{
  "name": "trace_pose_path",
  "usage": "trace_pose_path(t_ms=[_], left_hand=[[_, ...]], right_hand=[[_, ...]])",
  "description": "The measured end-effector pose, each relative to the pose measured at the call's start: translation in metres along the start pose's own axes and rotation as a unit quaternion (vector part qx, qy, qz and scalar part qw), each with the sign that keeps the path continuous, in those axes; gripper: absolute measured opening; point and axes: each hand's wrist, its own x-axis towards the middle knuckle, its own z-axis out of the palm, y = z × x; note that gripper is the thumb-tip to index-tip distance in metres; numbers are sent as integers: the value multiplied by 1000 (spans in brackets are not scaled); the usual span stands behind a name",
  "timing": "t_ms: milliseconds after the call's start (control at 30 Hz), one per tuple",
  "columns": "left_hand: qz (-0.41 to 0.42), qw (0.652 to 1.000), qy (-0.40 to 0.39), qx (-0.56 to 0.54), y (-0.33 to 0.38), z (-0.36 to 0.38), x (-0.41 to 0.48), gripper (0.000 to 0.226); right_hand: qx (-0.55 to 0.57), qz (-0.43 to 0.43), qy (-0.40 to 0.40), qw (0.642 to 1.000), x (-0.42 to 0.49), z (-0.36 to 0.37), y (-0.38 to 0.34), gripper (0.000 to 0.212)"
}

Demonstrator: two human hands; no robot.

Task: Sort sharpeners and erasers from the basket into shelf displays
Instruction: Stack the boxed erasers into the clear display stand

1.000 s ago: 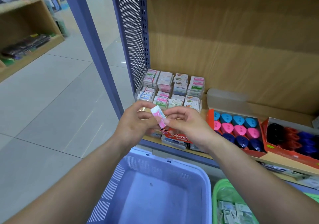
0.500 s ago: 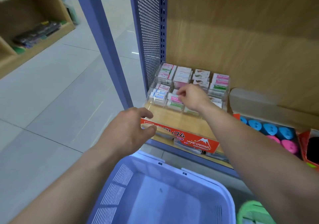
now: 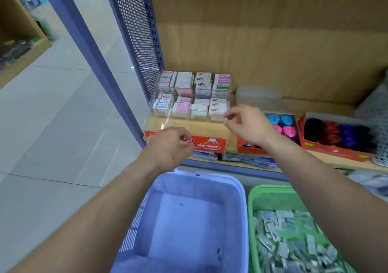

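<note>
Shelf (image 3: 315, 105) (wood-grain) holds eraser display (image 3: 193, 96); blue basket (image 3: 134, 220), green basket (image 3: 251, 220) below; tiled floor (image 3: 52, 115).

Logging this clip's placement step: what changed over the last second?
The pink eraser held between both hands a second ago is gone from them; the right hand carried it into the clear eraser display, then pulled back empty. The left hand let go and hovers low. Blue basket and sharpener boxes unchanged.
</note>
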Motion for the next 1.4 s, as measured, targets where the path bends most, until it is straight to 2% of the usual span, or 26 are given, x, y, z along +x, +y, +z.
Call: trace_pose_path(t_ms=[167, 300, 433, 567, 700, 767, 867, 967, 1067, 1167, 1300, 1400], left_hand=[[101, 988, -98, 58, 54, 80, -45, 33], [170, 963, -183, 100, 93, 149, -77, 41], [152, 959, -228, 74, 125, 221, -82, 46], [78, 958, -267, 70, 135, 303, -62, 66], [-3, 964, -256, 65, 131, 370, -34, 79], [-42, 967, -247, 47, 127, 396, -21, 82], [-94, 970, -222, 4, 120, 425, -15, 90], [-93, 977, -193, 4, 112, 441, -20, 92], [-102, 977, -184, 34, 105, 446, -19, 87], [-107, 979, -167, 53, 101, 449, -15, 86], [-137, 980, -146, 11, 108, 454, -20, 86], [-200, 970, -123, -64, 116, 461, -26, 92]], right_hand=[[10, 123, 5, 992, -147, -38, 68, 12], [4, 200, -45, 979, -243, -37, 125, 14], [-3, 268, -153, 951, -296, -4, 185, 26], [-12, 286, -219, 933, -309, 35, 233, 53], [-34, 274, -276, 921, -302, 79, 274, 78], [-28, 280, -276, 919, -302, 97, 287, 84], [-16, 294, -212, 932, -306, 118, 296, 81], [-37, 307, -173, 935, -308, 128, 297, 78], [-83, 298, -187, 933, -310, 131, 296, 81], [-43, 304, -175, 936, -308, 131, 297, 81], [-59, 286, -239, 926, -307, 134, 298, 91], [-59, 296, -231, 925, -306, 141, 292, 85]])
